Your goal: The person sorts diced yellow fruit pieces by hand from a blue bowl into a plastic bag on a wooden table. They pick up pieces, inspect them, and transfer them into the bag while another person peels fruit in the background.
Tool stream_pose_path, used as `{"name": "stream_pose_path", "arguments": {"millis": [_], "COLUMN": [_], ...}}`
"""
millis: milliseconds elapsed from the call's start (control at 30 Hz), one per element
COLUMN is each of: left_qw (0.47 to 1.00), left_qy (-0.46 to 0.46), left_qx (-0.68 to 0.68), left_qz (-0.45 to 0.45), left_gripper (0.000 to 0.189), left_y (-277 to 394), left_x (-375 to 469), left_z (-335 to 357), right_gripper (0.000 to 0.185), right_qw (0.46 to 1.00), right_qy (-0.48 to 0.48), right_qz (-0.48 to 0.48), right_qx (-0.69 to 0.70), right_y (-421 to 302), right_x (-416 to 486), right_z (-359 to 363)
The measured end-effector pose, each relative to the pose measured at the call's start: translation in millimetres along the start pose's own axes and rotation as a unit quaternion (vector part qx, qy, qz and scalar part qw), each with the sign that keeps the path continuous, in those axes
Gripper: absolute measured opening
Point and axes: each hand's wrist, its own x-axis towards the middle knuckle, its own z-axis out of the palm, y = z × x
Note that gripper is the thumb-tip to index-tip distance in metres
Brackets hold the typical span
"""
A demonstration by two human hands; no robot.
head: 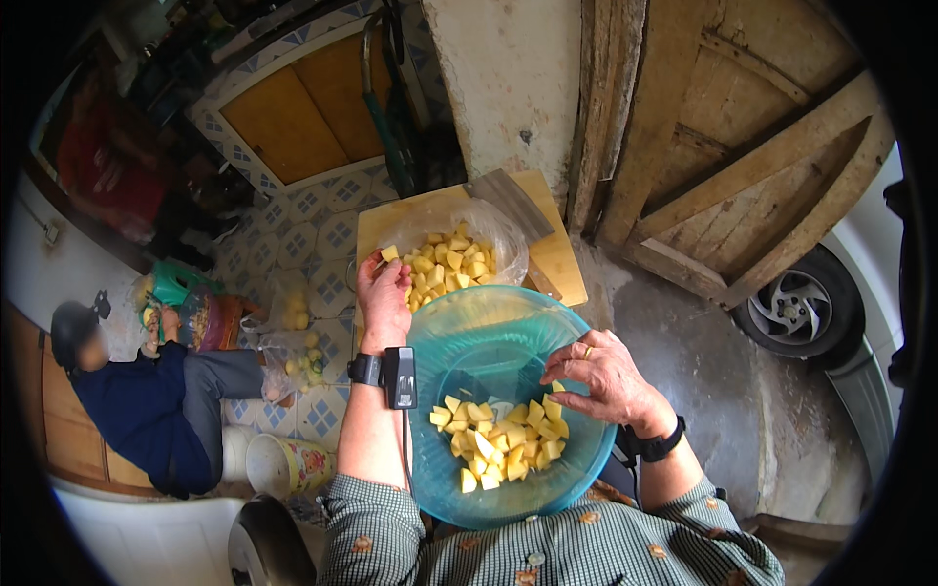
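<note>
My left hand (384, 297) pinches a cut potato piece (389, 253) between thumb and fingers, at the left side of a clear plastic bag (509, 249). Many peeled potato chunks (440, 264) fill that bag on a wooden board (564, 256). Below the board, a translucent blue-green plastic basin (469, 366) sits before my body, with more potato chunks (506, 443) at its bottom. My right hand (597, 373) hangs over the basin's right side, thumb and fingers slightly apart. A yellow piece shows between them; whether it is gripped or lies behind is unclear.
A cleaver (509, 204) lies on the board's far right corner, with a second blade (542, 277) partly under the bag. At left sits a person (154, 403) beside bags of potatoes (297, 366) and a flowered bucket (289, 465). Another person (110, 161) stands farther back. A wooden door (733, 146) is at right.
</note>
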Motion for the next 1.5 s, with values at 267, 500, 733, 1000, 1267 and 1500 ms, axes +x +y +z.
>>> {"name": "stream_pose_path", "arguments": {"millis": [267,500,733,1000,1267,1500], "left_qw": [0.999,0.999,0.998,0.997,0.995,0.994], "left_qy": [-0.015,-0.024,-0.048,-0.053,-0.075,-0.07], "left_qx": [-0.013,-0.008,0.0,0.025,0.034,0.038], "left_qz": [-0.028,-0.02,-0.038,-0.049,-0.059,-0.069], "left_gripper": [0.023,0.021,0.022,0.026,0.027,0.025], "left_y": [-0.9,1.3,1.9,-0.3,-1.3,-2.0], "left_x": [3.5,-0.5,1.8,5.3,6.9,7.2], "left_z": [-4.3,-4.4,-6.4,-7.0,-4.9,-3.5], "right_gripper": [0.024,0.023,0.022,0.023,0.022,0.023], "right_qw": [1.0,1.0,1.0,1.0,1.0,1.0], "right_qy": [0.005,0.004,0.006,0.006,0.009,0.007], "right_qz": [-0.001,-0.003,-0.01,-0.013,-0.008,-0.004], "right_qx": [0.008,0.005,-0.003,-0.002,0.005,0.007], "right_y": [0.0,0.8,2.0,2.3,1.2,1.5], "right_x": [0.9,0.1,0.8,0.9,0.5,0.4], "right_z": [0.5,1.4,2.1,2.0,1.3,1.8]}}
